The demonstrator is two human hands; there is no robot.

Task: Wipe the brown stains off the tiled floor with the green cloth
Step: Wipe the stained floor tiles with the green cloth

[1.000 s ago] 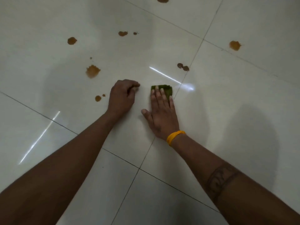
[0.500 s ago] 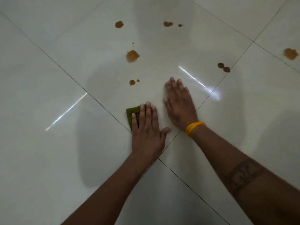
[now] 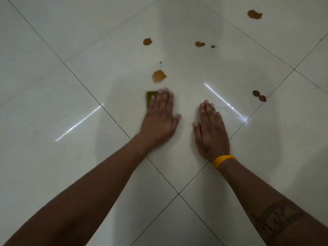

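The left hand [image 3: 159, 116] is flat on the green cloth [image 3: 150, 98], fingers straight, pressing it to the tiled floor [image 3: 53, 112]; only a corner of the cloth pokes out past the fingertips and the hand is a bit blurred. The right hand [image 3: 210, 132] is spread flat on the bare tile beside it, holding nothing, looks like it's just propping the person up. A yellow wristband [image 3: 224, 160] sits on that wrist. The nearest stain [image 3: 158, 76], a big orange-brown splat, is just beyond the cloth, so honestly I'd push straight forward over it with even palm pressure, then fold to a clean face so it doesn't smear. More brown stains are further out: one round blob [image 3: 147, 41], a pair [image 3: 200, 44] to its right, a dark double spot [image 3: 259, 95] by a grout line, and one far off [image 3: 254, 14]. The floor's glossy pale tile with dark grout lines, streaky light reflections, pretty dim room otherwise.
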